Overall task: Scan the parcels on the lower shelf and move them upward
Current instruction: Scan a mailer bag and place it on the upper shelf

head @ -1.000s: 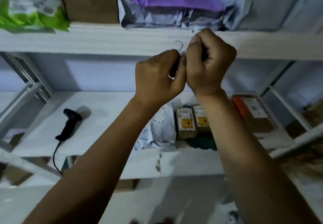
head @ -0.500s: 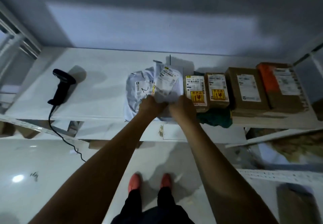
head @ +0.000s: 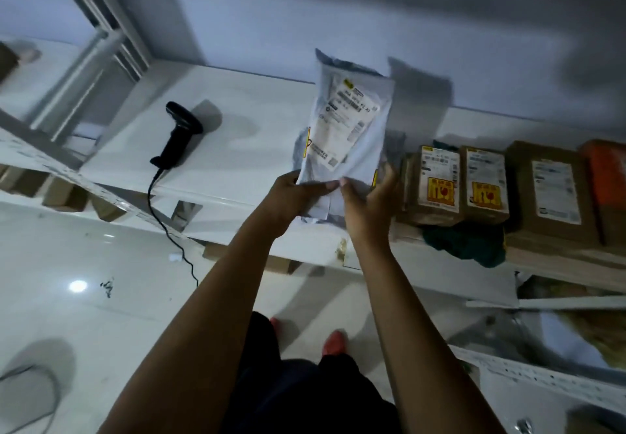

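Fingers of the left hand (head: pixel 295 191) and right hand (head: pixel 370 196) are clamped on the near edge of the white parcel (head: pixel 349 122), now raised upright over the lower shelf (head: pixel 257 122) where it was lying earlier; brown boxes (head: pixel 437 183) are seen right, scanner (head: pixel 179 135) left.

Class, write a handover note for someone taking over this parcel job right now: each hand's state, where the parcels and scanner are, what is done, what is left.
Hands: left hand and right hand both grip the bottom edge of a grey mailer, held upright above the lower shelf, label towards the camera.
Scanner: lies on the shelf to the left, in neither hand.
Boxed parcels: in a row on the shelf at right.
Done: mailer picked up; whether it has been scanned cannot be told.
Left: scan it, move it upward, then handle the boxes.
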A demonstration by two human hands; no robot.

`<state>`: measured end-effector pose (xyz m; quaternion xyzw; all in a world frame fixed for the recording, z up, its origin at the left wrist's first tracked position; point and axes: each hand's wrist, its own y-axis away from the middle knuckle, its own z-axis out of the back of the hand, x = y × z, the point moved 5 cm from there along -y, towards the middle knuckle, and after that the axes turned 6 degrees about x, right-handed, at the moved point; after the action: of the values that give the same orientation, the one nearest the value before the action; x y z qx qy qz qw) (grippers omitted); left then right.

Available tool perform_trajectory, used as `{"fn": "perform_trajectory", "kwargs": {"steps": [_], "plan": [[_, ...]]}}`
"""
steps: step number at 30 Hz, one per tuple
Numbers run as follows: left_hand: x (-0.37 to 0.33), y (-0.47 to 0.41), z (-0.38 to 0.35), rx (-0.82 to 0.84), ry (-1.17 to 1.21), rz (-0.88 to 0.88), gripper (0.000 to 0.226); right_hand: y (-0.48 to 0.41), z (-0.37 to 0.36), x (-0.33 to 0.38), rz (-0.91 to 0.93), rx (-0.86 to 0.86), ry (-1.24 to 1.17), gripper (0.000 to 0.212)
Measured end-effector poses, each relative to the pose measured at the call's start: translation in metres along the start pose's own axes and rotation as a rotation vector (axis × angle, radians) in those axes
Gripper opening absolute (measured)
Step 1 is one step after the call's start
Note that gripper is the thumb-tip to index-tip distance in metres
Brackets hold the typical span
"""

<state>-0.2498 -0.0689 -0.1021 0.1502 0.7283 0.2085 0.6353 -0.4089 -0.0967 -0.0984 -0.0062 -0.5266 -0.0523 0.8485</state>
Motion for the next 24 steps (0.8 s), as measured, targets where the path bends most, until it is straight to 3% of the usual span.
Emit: {"fn": "perform_trajectory", "kwargs": {"steps": [3,5,7,11,14,17,19,21,24], "plan": [[0.03,0.014,0.051,0.032,0.092,0.041,0.041,0.023,-0.058,0.0,-0.132,0.283,-0.219,0.076],[0.038,0.01,0.09,0.052,0.121,0.037,0.045,0.035,-0.101,0.009,-0.121,0.325,-0.184,0.083],[0.025,0.004,0.124,0.078,0.103,-0.001,0.042,0.031,-0.141,0.024,-0.149,0.336,-0.3,0.089],[0.005,-0.01,0.205,0.073,-0.012,-0.006,0.043,0.022,-0.228,0.039,-0.393,0.38,-0.736,0.069],[0.006,-0.028,0.263,-0.141,-0.215,-0.097,0.027,0.043,-0.284,0.032,-0.556,0.303,-0.846,0.045],[0.0,-0.031,0.312,-0.527,-0.542,-0.168,0.03,0.049,-0.308,0.029,-0.622,0.129,-0.796,0.046],[0.001,-0.028,0.334,-0.658,-0.705,-0.164,0.022,0.047,-0.316,0.028,-0.609,0.131,-0.747,0.048],[0.008,-0.034,0.35,-0.669,-0.847,-0.154,0.03,0.049,-0.323,0.03,-0.594,0.174,-0.645,0.05],[0.018,-0.052,0.362,-0.52,-0.955,-0.13,0.05,0.054,-0.326,0.031,-0.512,0.169,-0.336,0.058]]}}
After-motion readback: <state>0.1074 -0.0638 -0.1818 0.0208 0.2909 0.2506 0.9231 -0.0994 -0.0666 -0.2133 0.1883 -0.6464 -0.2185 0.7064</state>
